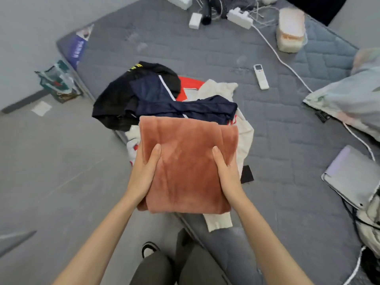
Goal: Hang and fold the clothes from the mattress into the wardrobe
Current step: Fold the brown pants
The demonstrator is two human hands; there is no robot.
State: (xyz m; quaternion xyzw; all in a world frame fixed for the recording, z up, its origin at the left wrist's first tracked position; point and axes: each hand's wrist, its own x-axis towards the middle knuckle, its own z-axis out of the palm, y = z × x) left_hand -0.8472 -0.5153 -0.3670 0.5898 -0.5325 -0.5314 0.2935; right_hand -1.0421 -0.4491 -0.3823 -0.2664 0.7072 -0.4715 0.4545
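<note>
A folded rust-orange fleece garment (187, 161) is lifted over the near corner of the grey mattress (277, 124). My left hand (144, 173) grips its left edge, thumb on top and fingers hidden underneath. My right hand (227, 171) grips its right edge the same way. Behind it on the mattress lies a pile: a black garment (119, 101), a navy garment with a white stripe (185, 105), a red piece (185, 85) and a cream sweater (218, 89). The wardrobe is out of view.
On the mattress lie a white remote (261, 76), power strips with cables (239, 17), a beige pouch (290, 29), a pale quilt (349, 103) and a laptop (353, 177). A plastic bag (59, 82) stands on the grey floor (51, 171) at the left.
</note>
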